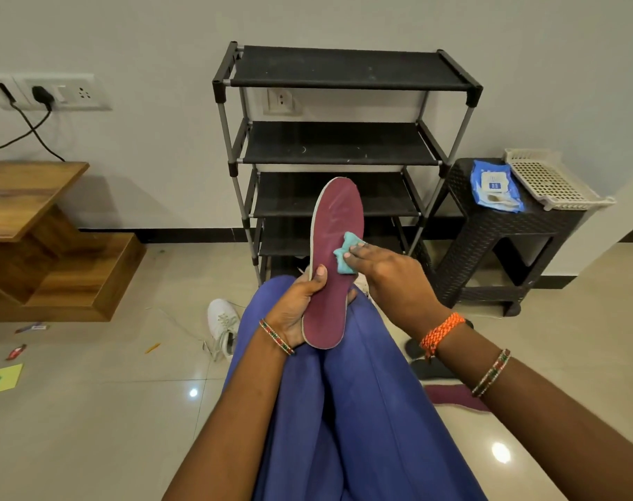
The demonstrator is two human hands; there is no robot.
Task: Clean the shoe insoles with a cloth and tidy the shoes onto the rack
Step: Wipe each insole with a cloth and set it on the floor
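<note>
Maroon fabric covers the insole [335, 254], which stands nearly upright over the person's lap with its toe end high in front of the shoe rack [344, 146]. At its heel end the left hand [296, 309] is clamped around it: the thumb lies across the maroon face near the left edge, and the other fingers curl behind, one tip showing past the right edge. Against the insole's right edge, about halfway up, the right hand [383, 273] presses a teal cloth [347, 254]; its fingers [358, 250] lie close together and nearly straight on top of the bunched cloth, pinning it to the maroon surface. Pale streaks mark the insole above the cloth.

Outward from the hands, beaded bangles circle both wrists and an orange braided band sits on the right one. Below them lie the person's blue-clad legs [344, 410]. Left of the left hand, on the tiled floor [109, 410], a white sneaker [222, 325] lies with loose laces. Beneath the right forearm, a second maroon insole [452, 395] rests on the floor just beside dark sandals [427, 359].

Beyond the right hand, a black woven stool [506, 247] carries a blue wipes packet [494, 186] and a white lattice tray [553, 182]; the packet's label is too small to read. The rack's four dark shelves show no shoes.
</note>
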